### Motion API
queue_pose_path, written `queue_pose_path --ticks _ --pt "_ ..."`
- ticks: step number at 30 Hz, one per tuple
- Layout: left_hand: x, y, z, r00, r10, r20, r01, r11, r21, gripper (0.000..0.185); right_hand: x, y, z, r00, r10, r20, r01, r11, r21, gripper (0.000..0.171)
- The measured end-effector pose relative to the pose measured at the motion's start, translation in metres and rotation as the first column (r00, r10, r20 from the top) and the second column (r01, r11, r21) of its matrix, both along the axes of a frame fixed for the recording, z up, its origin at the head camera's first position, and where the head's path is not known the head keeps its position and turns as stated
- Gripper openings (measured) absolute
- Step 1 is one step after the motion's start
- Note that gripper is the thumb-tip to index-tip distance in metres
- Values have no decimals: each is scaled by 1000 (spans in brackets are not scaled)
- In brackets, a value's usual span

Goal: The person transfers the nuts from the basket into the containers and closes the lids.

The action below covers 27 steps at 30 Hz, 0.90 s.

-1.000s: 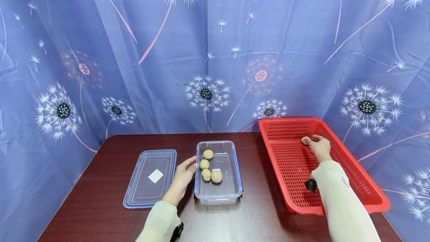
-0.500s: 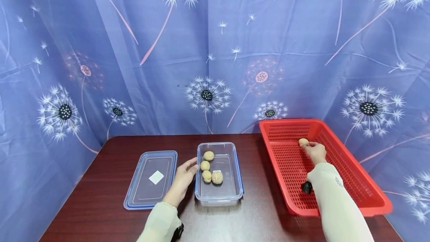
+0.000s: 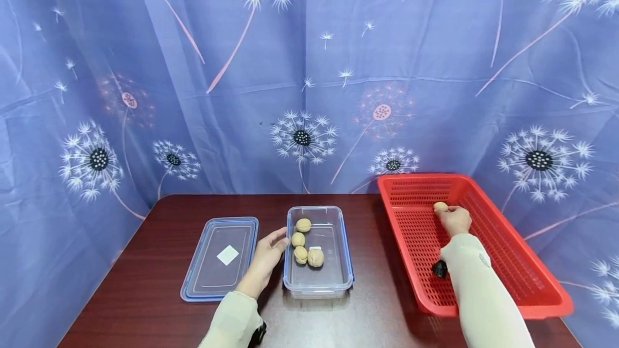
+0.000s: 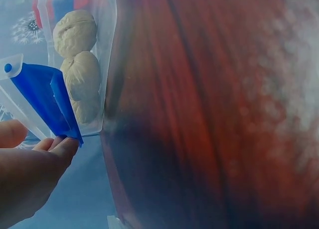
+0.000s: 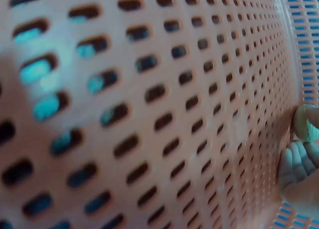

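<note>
Right hand's (image 3: 455, 221) grip is pinching a walnut (image 3: 440, 205) near the red basket's (image 3: 411, 230) far end; left hand's (image 3: 267, 256) grip is kinda spread, touching the clear box's (image 3: 330, 234) left side.

Head view is bright and even, with glare on the tabletop (image 3: 377, 294) at lower centre. Left wrist view is dim, blurred rightward. Right wrist view shows the basket (image 5: 141, 116) cyan-glared, soft at left.
</note>
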State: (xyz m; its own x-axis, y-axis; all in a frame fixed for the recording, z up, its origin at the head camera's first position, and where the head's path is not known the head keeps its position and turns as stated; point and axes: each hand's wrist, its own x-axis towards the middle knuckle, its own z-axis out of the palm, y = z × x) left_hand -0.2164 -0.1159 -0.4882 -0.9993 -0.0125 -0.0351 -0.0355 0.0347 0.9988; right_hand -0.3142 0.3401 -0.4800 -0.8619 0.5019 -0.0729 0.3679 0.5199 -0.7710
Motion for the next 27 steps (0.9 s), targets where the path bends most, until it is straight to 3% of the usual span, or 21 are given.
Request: queue_pose_path --ticks 8,24,27 --pt "2 4 0 1000 -20 -9 20 1000 8 41 6 2 -1 998 -55 -24 56 998 42 53" --pt "-1 1 1 1000 -4 -10 4 1000 -12 41 11 0 13 999 6 34 -4 999 -48 57" --pt "0 1 2 1000 -7 -15 6 1000 -17 41 12 -2 18 999 28 19 -28 999 -24 56"
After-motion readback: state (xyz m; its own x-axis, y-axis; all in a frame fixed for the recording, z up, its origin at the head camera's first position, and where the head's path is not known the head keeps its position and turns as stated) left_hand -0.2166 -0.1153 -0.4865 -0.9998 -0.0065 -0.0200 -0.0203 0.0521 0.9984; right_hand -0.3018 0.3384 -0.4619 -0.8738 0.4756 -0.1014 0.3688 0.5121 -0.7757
